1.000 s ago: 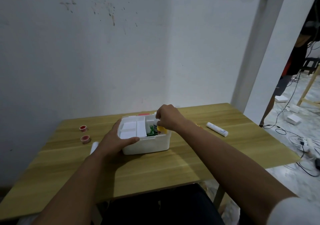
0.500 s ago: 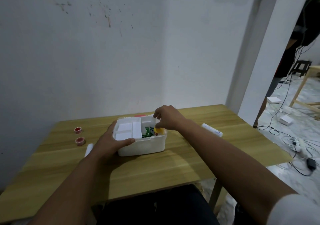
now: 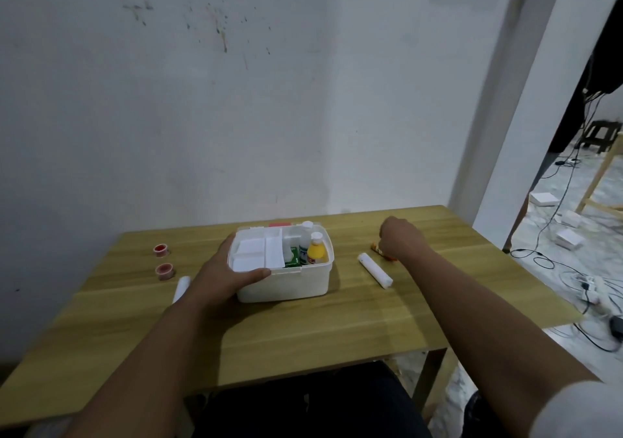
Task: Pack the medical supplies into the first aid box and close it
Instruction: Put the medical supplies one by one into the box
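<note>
Left hand (image 3: 226,277) is planted on the near left corner of the first aid box (image 3: 286,282), thumb lying along the front rim, fingers wrapped round the left wall, clamped on it. Just left of that wrist, a white roll (image 3: 181,288) lies on the tabletop (image 3: 303,336), partly hidden by the forearm. Inside the box, right beside the thumb, sits a white divider tray (image 3: 258,253); past it a green packet (image 3: 292,259), then a yellow bottle (image 3: 317,252) and a clear bottle (image 3: 306,239), both upright with white caps. Further left of the hand, two small red tape rolls (image 3: 164,270) rest one behind the other. Over on the right, a second white roll (image 3: 375,270) lies between box and right hand (image 3: 399,242). That hand is curled knuckles-up on an orange packet (image 3: 381,252); whether the fingers have closed on it, I cannot tell.
</note>
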Tool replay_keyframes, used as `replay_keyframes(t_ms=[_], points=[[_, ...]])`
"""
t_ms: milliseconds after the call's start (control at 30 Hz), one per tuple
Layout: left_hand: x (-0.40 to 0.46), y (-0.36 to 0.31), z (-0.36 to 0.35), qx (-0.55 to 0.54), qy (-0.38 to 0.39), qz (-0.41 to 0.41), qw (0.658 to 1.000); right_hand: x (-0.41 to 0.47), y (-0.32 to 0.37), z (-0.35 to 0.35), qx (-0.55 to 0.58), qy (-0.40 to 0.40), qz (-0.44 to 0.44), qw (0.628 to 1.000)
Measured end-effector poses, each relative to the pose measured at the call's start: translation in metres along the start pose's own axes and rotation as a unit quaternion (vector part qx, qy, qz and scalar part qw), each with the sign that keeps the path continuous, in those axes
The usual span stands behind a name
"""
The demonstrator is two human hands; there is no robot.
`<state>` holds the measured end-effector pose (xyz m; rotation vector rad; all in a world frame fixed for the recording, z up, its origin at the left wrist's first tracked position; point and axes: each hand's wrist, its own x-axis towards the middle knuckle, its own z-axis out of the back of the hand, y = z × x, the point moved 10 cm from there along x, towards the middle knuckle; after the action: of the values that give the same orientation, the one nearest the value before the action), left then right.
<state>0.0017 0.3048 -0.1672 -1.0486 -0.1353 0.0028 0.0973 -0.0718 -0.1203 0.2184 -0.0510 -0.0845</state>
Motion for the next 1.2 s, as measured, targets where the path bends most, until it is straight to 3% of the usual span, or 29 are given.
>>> replay_keyframes(t_ms=[233, 367, 467, 633, 767, 867, 967, 1067, 1200], points=[[-0.002, -0.002, -0.002, -0.014, -0.005, -0.002, 1.0, -0.017, 0.001, -0.02, -0.077, 0.043, -0.002, 0.996], [-0.001, -0.003, -0.001, -0.011, -0.002, -0.004, 1.0, -0.016, 0.004, -0.018, -0.073, 0.021, 0.005, 0.997], [0.0, 0.0, -0.001, -0.013, -0.003, 0.004, 1.0, -0.004, -0.007, -0.011, 0.013, -0.008, -0.029, 0.999], [-0.003, -0.007, -0.002, -0.018, -0.004, -0.011, 1.0, 0.001, 0.022, 0.045, 0.234, -0.088, 0.032, 0.968], [-0.003, -0.008, -0.002, -0.006, -0.004, -0.009, 1.0, -0.019, 0.086, 0.085, 0.356, -0.013, 0.117, 0.927], [-0.002, -0.007, -0.002, -0.009, -0.002, -0.008, 1.0, -0.042, 0.138, 0.092, 0.299, 0.056, 0.186, 0.934], [-0.002, -0.006, -0.001, 0.0, -0.007, -0.004, 1.0, -0.054, 0.176, 0.071, 0.158, 0.09, 0.225, 0.957], [-0.002, -0.008, -0.003, -0.001, -0.006, -0.005, 1.0, -0.061, 0.202, 0.043, 0.001, 0.082, 0.265, 0.961], [-0.003, -0.011, -0.003, -0.003, -0.015, -0.011, 1.0, -0.075, 0.224, 0.013, -0.165, 0.041, 0.324, 0.931]])
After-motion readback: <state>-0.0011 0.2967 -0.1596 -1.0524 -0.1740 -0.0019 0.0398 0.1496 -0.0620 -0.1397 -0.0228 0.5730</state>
